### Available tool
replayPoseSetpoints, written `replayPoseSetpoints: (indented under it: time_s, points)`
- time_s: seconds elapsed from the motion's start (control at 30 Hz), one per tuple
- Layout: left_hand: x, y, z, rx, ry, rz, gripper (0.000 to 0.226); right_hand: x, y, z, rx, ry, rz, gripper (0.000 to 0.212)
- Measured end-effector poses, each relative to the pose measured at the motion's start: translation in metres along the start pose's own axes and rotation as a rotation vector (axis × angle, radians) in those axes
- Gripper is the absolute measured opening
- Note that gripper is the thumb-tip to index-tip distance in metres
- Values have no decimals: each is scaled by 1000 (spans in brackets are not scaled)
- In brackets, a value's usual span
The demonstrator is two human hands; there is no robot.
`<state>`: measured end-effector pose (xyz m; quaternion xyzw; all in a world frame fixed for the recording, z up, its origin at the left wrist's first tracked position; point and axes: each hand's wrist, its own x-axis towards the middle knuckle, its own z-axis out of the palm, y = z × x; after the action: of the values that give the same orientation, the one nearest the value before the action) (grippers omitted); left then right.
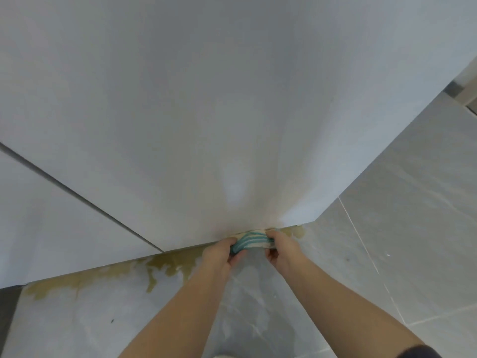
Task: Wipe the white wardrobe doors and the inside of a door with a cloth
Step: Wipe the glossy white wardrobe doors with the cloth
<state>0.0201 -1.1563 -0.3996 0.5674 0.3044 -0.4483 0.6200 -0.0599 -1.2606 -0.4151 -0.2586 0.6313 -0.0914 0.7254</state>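
Pinched and drawn taut between both hands: a white, teal-striped cloth (pixel 251 241), bunched in the curled fingers of the left hand (pixel 222 254), nipped at the other end by the right hand (pixel 284 250). Probably stretched so as to run along an edge. Directly above the grip, the bottom edge of the white wardrobe door (pixel 206 125). Left of the grip, past a dark seam, a second door (pixel 51 215). Below and to either side, a yellowish stain (pixel 160 264) on grey floor tiles (pixel 413 228).
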Motion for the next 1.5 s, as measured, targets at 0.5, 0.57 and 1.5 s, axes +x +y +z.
replayPoseSetpoints:
  time_s: [0.5,0.57,1.5]
  points:
    - [-149,57,7,-97,-197,265,10,-154,-76,-1,125,-247,-87,9]
    - [-169,65,9,-94,-226,300,10,-174,-87,-2,136,-290,-96,8]
    - [-349,109,35,41,-567,911,14,-326,-168,-33,160,-973,-646,15]
